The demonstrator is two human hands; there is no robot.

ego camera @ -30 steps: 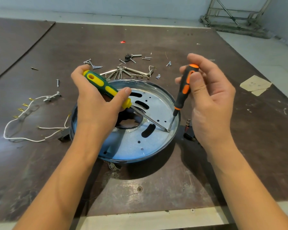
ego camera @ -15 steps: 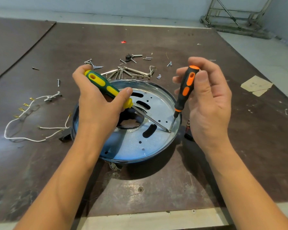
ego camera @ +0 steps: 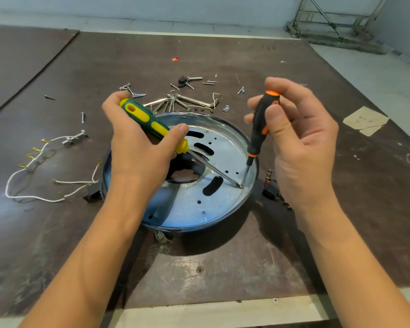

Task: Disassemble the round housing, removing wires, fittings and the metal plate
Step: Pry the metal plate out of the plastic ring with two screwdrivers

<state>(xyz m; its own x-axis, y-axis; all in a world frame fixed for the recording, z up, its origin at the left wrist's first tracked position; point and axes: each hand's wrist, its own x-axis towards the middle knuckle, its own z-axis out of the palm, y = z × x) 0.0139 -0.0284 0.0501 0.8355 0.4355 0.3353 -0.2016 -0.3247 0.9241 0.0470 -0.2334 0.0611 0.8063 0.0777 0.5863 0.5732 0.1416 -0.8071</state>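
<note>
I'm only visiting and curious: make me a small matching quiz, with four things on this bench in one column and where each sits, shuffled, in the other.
1. green-and-yellow screwdriver
2. black-and-orange screwdriver
3. white wires
4. round housing

A. loose on the table
B. gripped in the right hand
C. under both screwdriver tips
D. gripped in the left hand

Pairs: 1-D, 2-B, 3-A, 4-C.

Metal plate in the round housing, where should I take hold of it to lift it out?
Probably the edge of its large central hole, from above: the plate lies flat and the housing rim walls in its outer edge.
</note>
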